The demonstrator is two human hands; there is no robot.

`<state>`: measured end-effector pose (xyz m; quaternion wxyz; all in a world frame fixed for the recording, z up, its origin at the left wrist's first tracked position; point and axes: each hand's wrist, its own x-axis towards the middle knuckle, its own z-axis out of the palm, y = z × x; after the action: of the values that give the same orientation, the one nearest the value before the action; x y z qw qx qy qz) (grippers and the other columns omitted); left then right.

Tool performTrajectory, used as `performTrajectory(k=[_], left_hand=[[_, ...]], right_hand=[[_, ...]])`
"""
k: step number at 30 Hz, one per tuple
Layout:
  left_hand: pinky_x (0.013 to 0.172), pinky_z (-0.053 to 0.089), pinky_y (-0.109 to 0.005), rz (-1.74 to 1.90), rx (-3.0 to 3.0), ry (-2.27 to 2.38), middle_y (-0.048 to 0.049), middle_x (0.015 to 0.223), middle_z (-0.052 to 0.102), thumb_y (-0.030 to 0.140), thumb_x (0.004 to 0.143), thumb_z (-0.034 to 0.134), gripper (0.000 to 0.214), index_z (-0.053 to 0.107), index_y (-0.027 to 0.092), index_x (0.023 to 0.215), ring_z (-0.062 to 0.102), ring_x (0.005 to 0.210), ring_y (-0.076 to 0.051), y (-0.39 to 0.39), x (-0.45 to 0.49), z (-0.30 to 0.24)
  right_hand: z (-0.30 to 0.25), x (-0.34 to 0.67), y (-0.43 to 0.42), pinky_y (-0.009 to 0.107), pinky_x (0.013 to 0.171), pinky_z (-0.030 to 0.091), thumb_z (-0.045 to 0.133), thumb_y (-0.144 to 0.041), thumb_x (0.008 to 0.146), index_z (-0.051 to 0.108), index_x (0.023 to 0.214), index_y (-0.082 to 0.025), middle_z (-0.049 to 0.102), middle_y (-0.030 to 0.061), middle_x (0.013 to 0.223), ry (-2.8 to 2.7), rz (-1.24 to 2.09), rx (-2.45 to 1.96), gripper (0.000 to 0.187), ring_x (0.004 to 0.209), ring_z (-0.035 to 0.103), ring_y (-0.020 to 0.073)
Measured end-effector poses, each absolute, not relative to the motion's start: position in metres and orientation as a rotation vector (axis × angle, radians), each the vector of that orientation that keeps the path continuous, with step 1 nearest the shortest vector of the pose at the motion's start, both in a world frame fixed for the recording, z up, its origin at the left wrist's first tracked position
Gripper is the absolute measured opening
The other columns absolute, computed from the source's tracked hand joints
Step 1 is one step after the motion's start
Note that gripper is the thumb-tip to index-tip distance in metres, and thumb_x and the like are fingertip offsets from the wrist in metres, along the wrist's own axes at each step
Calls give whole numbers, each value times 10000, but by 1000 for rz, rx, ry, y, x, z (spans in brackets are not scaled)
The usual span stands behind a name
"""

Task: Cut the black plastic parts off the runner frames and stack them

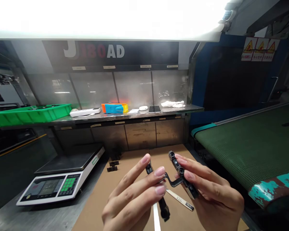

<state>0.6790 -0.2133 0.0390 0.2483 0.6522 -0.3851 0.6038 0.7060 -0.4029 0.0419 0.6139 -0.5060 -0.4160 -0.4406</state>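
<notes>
The left hand [128,200] was in a narrow pinch on one branch of a black bracket [175,181], its fingers [157,179] curled around the piece. The right hand [213,187] was equally narrow, closed on the bracket's ringed arm [180,166]. Both thumbs were hidden, so their exact placing could not be told.

The bracket was held in the air between the hands, over the middle of a cardboard sheet [93,211]. A lower branch ended in a round head [164,211] that hung free towards the sheet. Taking the piece by separate branches left its thin middle link unloaded, which seemed the sound way to handle it; an even pinch would guard against bending that link.

Below the hands lay a metal strip [179,199] marked A26, beside a white stripe [156,219]. Small black pieces [112,166] sat near the sheet's far left corner. A scale [60,183] stood off its left edge, and a green conveyor belt [245,144] ran to the right.
</notes>
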Motion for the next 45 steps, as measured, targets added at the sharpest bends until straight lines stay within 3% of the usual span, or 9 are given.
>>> performTrajectory(k=[27,33,41,45], left_hand=[[1042,632,-437,1668,1790,-1027,-54,1216,789,19,862,755,333,745,151,1168,696,1240,-310,-215,679,34],[830,659,-426,1472,1754,-932,-72,1092,811,10,761,831,528,724,192,1245,753,1020,-285,-220,683,38],[842,633,-356,1062,1625,-698,-79,1093,777,116,813,834,484,705,237,1263,735,992,-242,-225,680,33],[837,636,-353,1062,1626,-698,-75,1092,781,108,809,837,471,711,244,1243,736,999,-243,-227,680,34]], right_hand=[[39,706,-402,374,861,698,753,-126,914,807,1153,-257,787,97,1204,-926,-979,-1171,278,1066,778,295],[29,709,-406,391,891,667,698,7,879,735,1297,-287,778,90,1213,-903,-951,-1352,512,1111,747,277],[24,706,-402,273,751,659,700,-34,903,726,1302,-323,735,80,1181,-840,-834,-1357,494,1053,738,225],[23,708,-403,308,796,672,689,-47,914,731,1297,-322,750,82,1213,-826,-832,-1368,473,1083,743,244]])
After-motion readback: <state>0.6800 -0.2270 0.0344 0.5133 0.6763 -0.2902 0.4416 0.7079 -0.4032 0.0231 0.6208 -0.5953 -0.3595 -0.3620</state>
